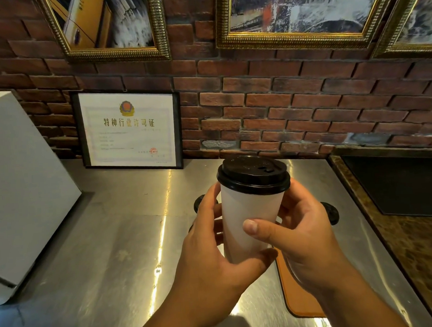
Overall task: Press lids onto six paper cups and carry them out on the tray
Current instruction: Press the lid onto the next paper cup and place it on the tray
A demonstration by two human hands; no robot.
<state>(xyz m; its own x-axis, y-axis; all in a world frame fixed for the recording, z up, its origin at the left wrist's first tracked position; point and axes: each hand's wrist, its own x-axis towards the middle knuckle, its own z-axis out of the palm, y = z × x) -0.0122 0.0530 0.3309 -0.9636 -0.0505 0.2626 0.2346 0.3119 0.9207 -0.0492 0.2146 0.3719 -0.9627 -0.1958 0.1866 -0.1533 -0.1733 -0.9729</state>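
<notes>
A white paper cup [247, 211] with a black lid [253, 175] seated on its rim is held upright above the steel counter. My left hand [209, 246] wraps its left side and bottom. My right hand [298, 231] grips its right side, thumb across the front. Behind my hands, black lids of other cups [331, 211] peek out; the cups themselves are hidden. An orange-brown tray [299, 296] lies on the counter under my right wrist, mostly covered.
The steel counter [114, 243] runs to a brick wall. A framed certificate [129, 130] leans against the wall. A white box-like appliance [19, 193] stands at the left. A dark recessed panel in a stone top [398, 183] lies at the right.
</notes>
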